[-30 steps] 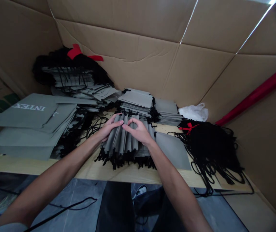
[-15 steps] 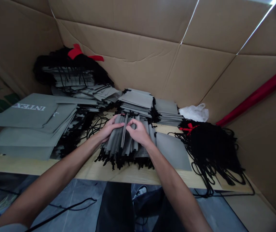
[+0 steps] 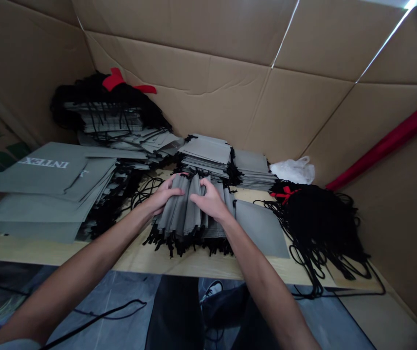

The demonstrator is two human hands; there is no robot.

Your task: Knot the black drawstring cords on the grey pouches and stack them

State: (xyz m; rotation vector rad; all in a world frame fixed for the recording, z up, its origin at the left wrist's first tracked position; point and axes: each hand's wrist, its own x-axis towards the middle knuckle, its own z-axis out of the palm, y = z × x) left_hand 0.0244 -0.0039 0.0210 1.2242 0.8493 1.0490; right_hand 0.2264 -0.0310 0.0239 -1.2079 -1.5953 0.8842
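A fanned bundle of small grey fabric bags (image 3: 182, 214) with black drawstrings lies on the wooden table (image 3: 193, 262) in front of me. My left hand (image 3: 162, 194) rests on the bundle's left side, fingers curled over the top edges of the bags. My right hand (image 3: 210, 199) presses on the right side, fingers bent and gripping the upper ends of the bags. One flat grey bag (image 3: 261, 228) lies just right of the bundle.
Large grey bags printed INTEX (image 3: 44, 182) are stacked at left. More grey bag stacks (image 3: 226, 163) sit behind. Black cord piles with red ties lie at back left (image 3: 99, 95) and right (image 3: 314, 218). A white plastic bag (image 3: 292, 169) and cardboard walls (image 3: 230, 73) enclose the table.
My right hand's fingers have shifted from pinching one bag edge to pressing over several bags. The bundle looks squeezed closer together. My left hand stays almost in place.
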